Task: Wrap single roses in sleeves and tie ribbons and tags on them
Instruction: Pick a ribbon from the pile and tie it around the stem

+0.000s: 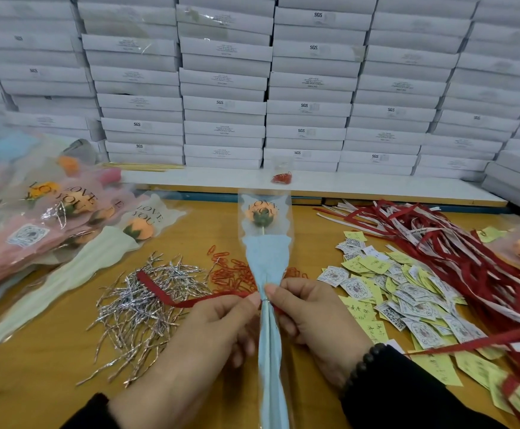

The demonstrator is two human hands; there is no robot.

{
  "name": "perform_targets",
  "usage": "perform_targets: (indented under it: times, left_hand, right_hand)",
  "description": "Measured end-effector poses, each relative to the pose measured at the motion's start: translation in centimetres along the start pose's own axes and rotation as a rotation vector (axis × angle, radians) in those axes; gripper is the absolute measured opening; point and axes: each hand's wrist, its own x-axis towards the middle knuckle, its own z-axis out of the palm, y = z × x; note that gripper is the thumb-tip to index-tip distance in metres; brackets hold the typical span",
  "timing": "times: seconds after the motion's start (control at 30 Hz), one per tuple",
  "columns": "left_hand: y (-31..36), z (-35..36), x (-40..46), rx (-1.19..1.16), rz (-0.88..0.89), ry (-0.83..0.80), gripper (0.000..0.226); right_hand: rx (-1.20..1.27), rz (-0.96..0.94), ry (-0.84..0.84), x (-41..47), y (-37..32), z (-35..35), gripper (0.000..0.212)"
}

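An orange rose (261,214) stood upright inside a clear sleeve (267,252) with a pale blue lining, its head well above the grip and its narrow tail running down between the wrists toward the person. The sleeve was gathered at a pinch point where a thin silver twist tie (266,301) ringed it. The left hand (218,323) had thumb and forefinger curled at that gather, pinching a red ribbon (187,297) that trailed away to the left over a heap of silver twist ties (141,301). The right hand (310,317) closed its thumb and fingers on the sleeve at the same spot from the other side, the two thumbs nearly touching; another stretch of red ribbon ran out to the right past its sleeve cuff, though whether that hand actually held it could not be told. On the wooden table (51,366) lay red paper clips (231,270) just behind the hands, printed tags (407,301) and yellow slips to the right, a pile of loose ribbons (457,243) beyond them, and finished wrapped roses (76,224) stacked at the left.
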Motion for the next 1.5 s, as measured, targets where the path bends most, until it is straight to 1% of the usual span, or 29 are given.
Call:
perform_targets:
  times: [0.07,0.13,0.23,0.4,0.47,0.53,0.6,0.7,0.83,0.9,1.0,1.1,1.17,1.23,1.33,1.4,1.47,1.5]
  left_hand:
    - [-0.4,0.1,0.2,-0.178,0.023,0.106,0.025]
    - [-0.6,-0.1,0.6,-0.248,0.055,0.194,0.015]
    - [-0.6,-0.5,0.8,-0.219,0.099,0.241,0.016]
    - [-0.4,-0.7,0.6,-0.118,0.184,0.264,0.013]
    - [-0.2,-0.5,0.4,-0.070,0.259,0.242,0.016]
    - [0.1,-0.1,0.2,-0.050,0.311,0.192,0.009]
    - [0.1,0.1,0.2,-0.012,0.340,0.151,0.014]
    - [-0.1,0.0,0.3,0.054,0.343,0.108,0.019]
    - [-0.1,-0.3,0.5,0.133,0.331,0.066,0.023]
    - [-0.1,-0.4,0.5,0.173,0.335,0.052,0.020]
    - [-0.2,-0.7,0.5,0.296,0.344,0.026,0.015]
    - [-0.2,-0.9,0.4,0.419,0.365,0.039,0.023]
    - [-0.1,-0.9,0.3,0.463,0.362,0.031,0.028]
    - [-0.1,-1.0,0.4,0.485,0.336,0.004,0.029]
    - [-0.3,-1.4,0.5,0.554,0.281,-0.036,0.023]
    - [-0.3,-1.4,0.6,0.569,0.258,-0.054,0.021]
    - [-0.1,-1.4,0.6,0.568,0.249,-0.067,0.020]
    - [-0.1,-1.3,0.6,0.563,0.244,-0.070,0.020]
  right_hand:
    - [-0.013,-0.009,-0.014,-0.1,-0.1,0.1,0.029]
    - [-0.036,-0.013,-0.022,-0.2,-0.1,0.2,0.035]
    - [-0.081,0.001,-0.022,-0.3,-0.1,0.2,0.041]
    - [-0.164,0.035,-0.025,-0.3,-0.1,0.1,0.035]
    - [-0.214,0.026,-0.030,-0.3,0.0,0.2,0.034]
    - [-0.247,0.023,-0.037,-0.3,0.0,0.3,0.033]
    - [-0.274,0.033,-0.034,-0.2,0.1,0.3,0.032]
    - [-0.327,0.047,-0.032,-0.1,0.2,0.2,0.032]
    - [-0.388,0.044,-0.052,-0.2,0.2,0.4,0.039]
    - [-0.421,0.043,-0.052,-0.2,0.3,0.6,0.043]
    - [-0.389,0.072,-0.084,-0.2,0.3,0.8,0.041]
    - [-0.299,0.135,-0.133,-0.3,0.2,1.0,0.037]
    - [-0.291,0.162,-0.157,-0.3,0.0,1.0,0.034]
    - [-0.361,0.162,-0.176,-0.4,-0.3,0.8,0.033]
    - [-0.578,0.095,-0.198,-0.6,-1.1,0.2,0.033]
    - [-0.710,0.025,-0.217,-0.7,-1.7,-0.3,0.025]
    - [-0.838,-0.044,-0.224,-0.6,-2.3,-0.9,0.009]
    - [-0.905,-0.064,-0.220,-0.6,-2.6,-1.3,0.008]
